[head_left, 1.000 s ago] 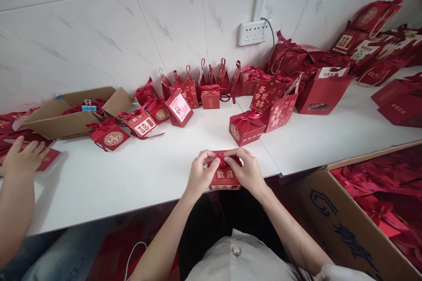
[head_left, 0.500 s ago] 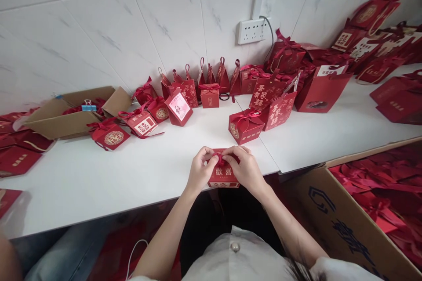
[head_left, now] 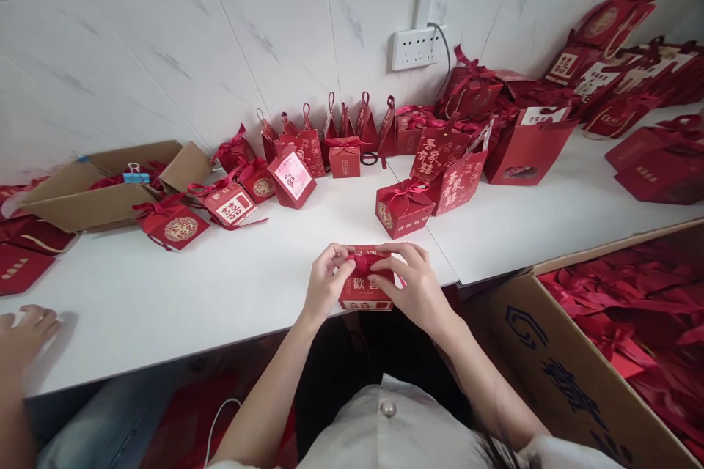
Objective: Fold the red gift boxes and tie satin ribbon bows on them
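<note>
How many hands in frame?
3. The wearer's left hand and right hand are at the red ribbon on a box; a co-worker's hand is at the left edge. Others may be out of view.

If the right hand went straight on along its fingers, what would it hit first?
Most likely the red ribbon on top of the box, with the left hand just beyond. Whether the right hand already touches the ribbon is hard to tell.
</note>
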Available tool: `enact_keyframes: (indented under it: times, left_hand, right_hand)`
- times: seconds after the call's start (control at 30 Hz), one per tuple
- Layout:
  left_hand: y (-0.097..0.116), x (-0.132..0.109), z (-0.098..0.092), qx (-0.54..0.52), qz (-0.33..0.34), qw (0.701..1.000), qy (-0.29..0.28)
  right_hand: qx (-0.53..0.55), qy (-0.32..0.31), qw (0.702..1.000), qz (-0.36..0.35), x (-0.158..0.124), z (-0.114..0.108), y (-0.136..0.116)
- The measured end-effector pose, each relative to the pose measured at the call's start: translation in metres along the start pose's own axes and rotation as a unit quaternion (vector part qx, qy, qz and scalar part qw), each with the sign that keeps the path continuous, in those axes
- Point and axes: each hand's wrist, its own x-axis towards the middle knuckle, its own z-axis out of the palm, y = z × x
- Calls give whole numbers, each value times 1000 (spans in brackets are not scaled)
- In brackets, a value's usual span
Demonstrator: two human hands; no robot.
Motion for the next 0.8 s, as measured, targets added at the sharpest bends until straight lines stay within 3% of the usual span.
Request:
enact_keyframes:
  times: [0.23,0.4,0.57,0.7,0.8]
  left_hand:
    - [-2,-3,-2,-21,4,1000,-18]
    - [0,-7,-2,121,95,988,10]
    - [2,-19,-7,308,206,927,67]
    - [-5,-25,-16,313,236,919,42]
    - [-9,-25,-22,299,219,928,41]
  right_hand:
    - [-20,27,998,-51,1,7,6]
    - [-55,30,996,-69,3,4,7]
    - [-91,41,991,-91,3,-4,9]
    - [-128,9,982,-141,-3,-11,15]
    - [-163,1,971,-175,-7,-17,19]
